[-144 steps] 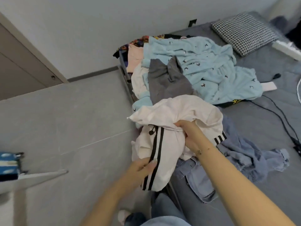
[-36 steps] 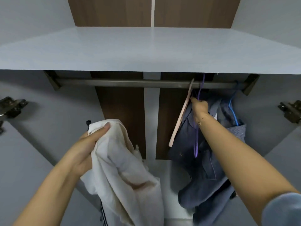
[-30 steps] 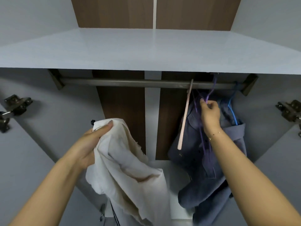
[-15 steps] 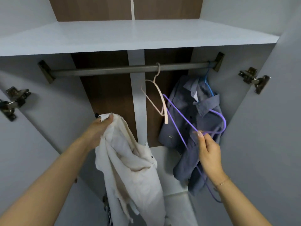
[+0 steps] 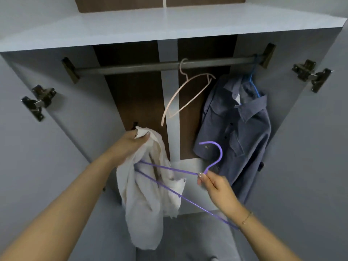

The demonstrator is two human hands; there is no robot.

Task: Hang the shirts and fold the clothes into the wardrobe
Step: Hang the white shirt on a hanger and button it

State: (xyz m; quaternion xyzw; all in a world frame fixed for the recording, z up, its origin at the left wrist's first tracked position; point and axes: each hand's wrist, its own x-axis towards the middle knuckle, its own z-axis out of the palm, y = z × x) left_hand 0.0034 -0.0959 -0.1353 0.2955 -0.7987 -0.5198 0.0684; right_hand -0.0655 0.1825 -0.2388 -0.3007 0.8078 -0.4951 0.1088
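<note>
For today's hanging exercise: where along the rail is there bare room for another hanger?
The rail is bare from its left bracket to the pink hanger. Right of that, a shorter gap runs to the blue shirt, which crowds the right end.

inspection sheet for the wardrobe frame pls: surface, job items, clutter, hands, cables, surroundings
Surface: pale shelf above the hanging rail; lower ledge partly visible behind the garment.
Job's things: white garment bunched and hanging from the left hand; purple hanger off the rail, its left end against the garment; pink hanger bare on the rail, tilted; blue-grey shirt hung on a blue hanger at the rail's right end.
Clutter: nothing seen.
Grippers: left hand grips the garment's top; right hand pinches the purple hanger below its hook.
Cables: nothing seen.
Surroundings: both doors open, hinges exposed; brown back panel.
</note>
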